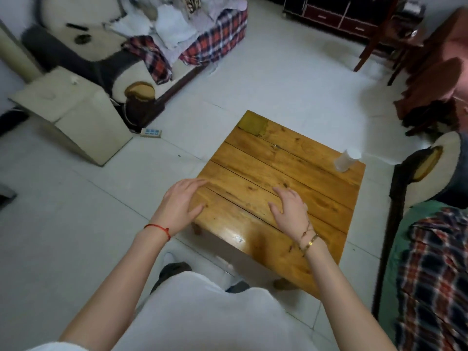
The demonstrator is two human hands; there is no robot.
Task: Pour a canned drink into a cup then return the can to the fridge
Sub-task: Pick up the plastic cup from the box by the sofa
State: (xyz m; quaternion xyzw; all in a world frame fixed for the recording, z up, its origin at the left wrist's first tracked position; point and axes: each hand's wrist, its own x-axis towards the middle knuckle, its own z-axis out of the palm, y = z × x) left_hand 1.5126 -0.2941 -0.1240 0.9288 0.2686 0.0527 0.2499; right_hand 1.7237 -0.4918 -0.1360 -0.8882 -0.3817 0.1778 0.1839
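Note:
A clear plastic cup (346, 159) stands upright near the far right corner of a low wooden table (255, 158). My left hand (181, 202) hovers over the table's near left edge, fingers relaxed and holding nothing. Over the table's near middle is my right hand (290, 210), palm down and also holding nothing. Both hands are well short of the cup. No can and no fridge are in view.
A sofa (141, 44) piled with plaid cloth stands at the back left, with a cardboard box (71, 110) and a power strip (151, 132) on the tiled floor. A second plaid-covered seat (430, 262) is at the right, and a dark cabinet (336, 13) and wooden chair (430, 59) at the back right.

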